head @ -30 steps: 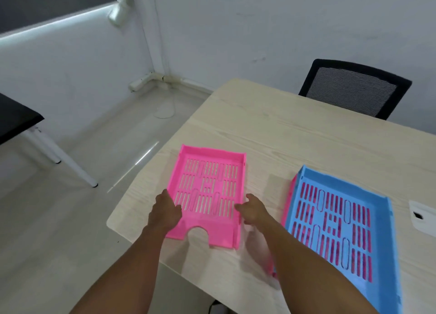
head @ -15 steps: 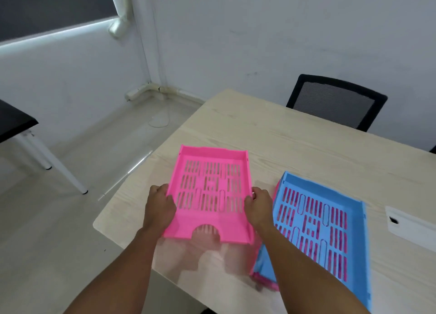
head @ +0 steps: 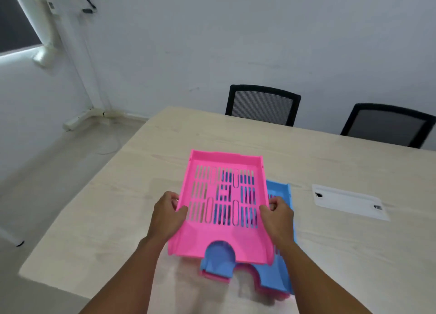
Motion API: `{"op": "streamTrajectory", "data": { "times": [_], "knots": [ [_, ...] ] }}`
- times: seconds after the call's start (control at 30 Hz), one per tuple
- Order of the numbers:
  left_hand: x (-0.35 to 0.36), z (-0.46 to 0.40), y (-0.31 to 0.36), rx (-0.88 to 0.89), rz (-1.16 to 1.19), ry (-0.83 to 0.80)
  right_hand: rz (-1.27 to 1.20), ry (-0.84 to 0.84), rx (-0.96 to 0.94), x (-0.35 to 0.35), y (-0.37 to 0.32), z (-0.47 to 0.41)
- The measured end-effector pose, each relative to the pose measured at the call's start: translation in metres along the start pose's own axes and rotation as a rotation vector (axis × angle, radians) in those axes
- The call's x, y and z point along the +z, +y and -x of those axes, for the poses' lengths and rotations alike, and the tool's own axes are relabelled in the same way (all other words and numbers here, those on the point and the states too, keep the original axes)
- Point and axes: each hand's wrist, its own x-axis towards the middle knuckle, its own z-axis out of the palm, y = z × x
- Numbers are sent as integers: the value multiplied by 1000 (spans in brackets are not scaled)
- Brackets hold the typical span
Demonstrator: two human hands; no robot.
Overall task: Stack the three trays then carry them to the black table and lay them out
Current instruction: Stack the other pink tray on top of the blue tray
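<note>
Both hands grip the top pink tray (head: 226,219), one per long side: left hand (head: 166,215) clamped on left wall, thumb over rim & fingers under; right hand (head: 278,215) same on right wall. Tray held above the blue tray (head: 278,273), mostly overlapping it, offset a bit left; can't tell if they touch. Blue shows thru the slots & front notch. Blue tray sits on another pink tray (head: 269,292), only its front edge visible. Stack lies near front edge of light wood bench (head: 118,219). White flat panel (head: 349,202) on bench to the right, apart from trays. Two black mesh chairs (head: 263,105) at far side.
</note>
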Motion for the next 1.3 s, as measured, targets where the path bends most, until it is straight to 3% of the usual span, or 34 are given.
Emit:
{"op": "streamTrajectory", "data": {
  "times": [0.27,0.63,0.97,1.3],
  "knots": [
    [63,27,25,-17,3,-188,49,25,154,-62,53,7],
    [65,26,38,11,-35,-173,35,60,72,-70,60,10],
    [75,31,38,-2,-47,-210,86,23,112,-69,68,5],
    [82,13,38,-15,-116,-299,145,-102,159,-63,68,-4]
  ]
}}
